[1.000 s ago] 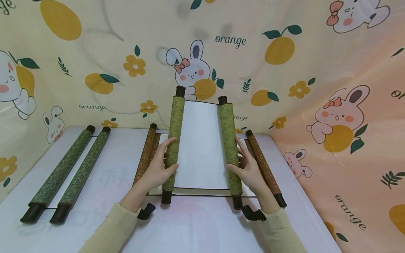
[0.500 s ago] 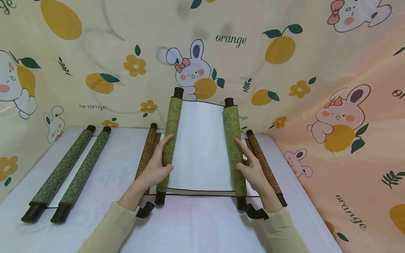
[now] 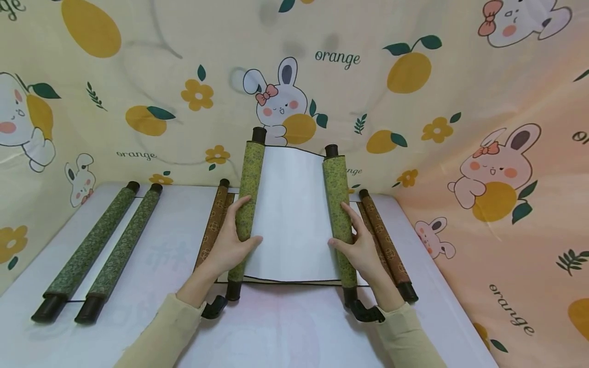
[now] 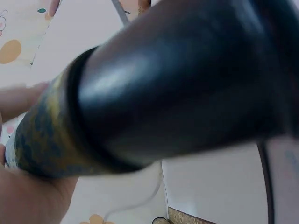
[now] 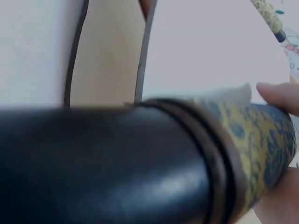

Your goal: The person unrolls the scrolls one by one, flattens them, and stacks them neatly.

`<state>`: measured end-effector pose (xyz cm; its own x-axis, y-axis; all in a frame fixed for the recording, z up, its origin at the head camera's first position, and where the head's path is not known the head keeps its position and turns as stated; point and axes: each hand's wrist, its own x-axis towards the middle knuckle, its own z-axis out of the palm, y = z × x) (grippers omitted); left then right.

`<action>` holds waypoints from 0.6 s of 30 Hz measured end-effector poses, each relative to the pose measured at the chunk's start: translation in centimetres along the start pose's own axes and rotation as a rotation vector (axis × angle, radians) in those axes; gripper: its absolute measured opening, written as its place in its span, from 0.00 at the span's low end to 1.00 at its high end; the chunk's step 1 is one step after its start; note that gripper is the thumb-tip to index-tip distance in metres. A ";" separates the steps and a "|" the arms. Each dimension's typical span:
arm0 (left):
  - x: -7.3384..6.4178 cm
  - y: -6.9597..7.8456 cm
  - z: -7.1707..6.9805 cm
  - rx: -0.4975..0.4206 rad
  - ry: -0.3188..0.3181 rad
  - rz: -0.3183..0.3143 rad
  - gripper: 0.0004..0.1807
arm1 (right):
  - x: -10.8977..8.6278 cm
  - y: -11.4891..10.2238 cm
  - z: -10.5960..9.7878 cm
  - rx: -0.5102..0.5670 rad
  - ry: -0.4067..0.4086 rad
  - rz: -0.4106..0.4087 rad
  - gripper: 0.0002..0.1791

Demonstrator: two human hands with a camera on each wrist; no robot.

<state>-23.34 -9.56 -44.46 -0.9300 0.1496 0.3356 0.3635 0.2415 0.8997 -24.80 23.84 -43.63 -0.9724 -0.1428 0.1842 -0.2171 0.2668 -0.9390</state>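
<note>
A yellow-green patterned hanging scroll (image 3: 294, 214) is held up in the middle of the head view, a blank white sheet showing between its two rollers. My left hand (image 3: 232, 237) grips the left roller (image 3: 250, 176), thumb across its front. The right roller (image 3: 336, 184) is in my right hand (image 3: 363, 248), with the thumb in front and the other fingers partly hidden behind. Black end knobs cap both rollers. In the left wrist view a black knob (image 4: 177, 88) fills much of the picture; another knob (image 5: 103, 163) does so in the right wrist view.
Behind the held scroll, a brown scroll lies unrolled on the white table (image 3: 285, 332), its left roller (image 3: 213, 220) and right roller (image 3: 386, 240) showing. A dark green scroll (image 3: 92, 250) lies at the left. A printed cloth (image 3: 184, 61) hangs behind the table.
The two yellow-green rollers have moved apart, baring a wider strip of white sheet. In the last half second, both thumbs have shifted inward across the rollers, and the right roller has moved slightly left.
</note>
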 end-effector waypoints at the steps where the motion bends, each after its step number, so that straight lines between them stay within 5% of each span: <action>1: 0.0 -0.1 0.0 0.009 0.012 0.003 0.51 | 0.0 0.0 0.0 0.002 0.012 0.000 0.52; 11: -0.1 0.6 -0.3 0.018 0.065 -0.043 0.49 | 0.4 -0.2 -1.4 0.052 0.048 0.015 0.51; 18: 0.1 -0.1 -0.7 -0.006 0.065 0.031 0.48 | 0.3 -0.3 -2.5 0.096 0.035 -0.015 0.50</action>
<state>-23.49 -10.21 -44.33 -0.9198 0.0941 0.3809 0.3924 0.2317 0.8902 -25.29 26.14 -42.56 -0.9718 -0.1122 0.2074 -0.2246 0.1723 -0.9591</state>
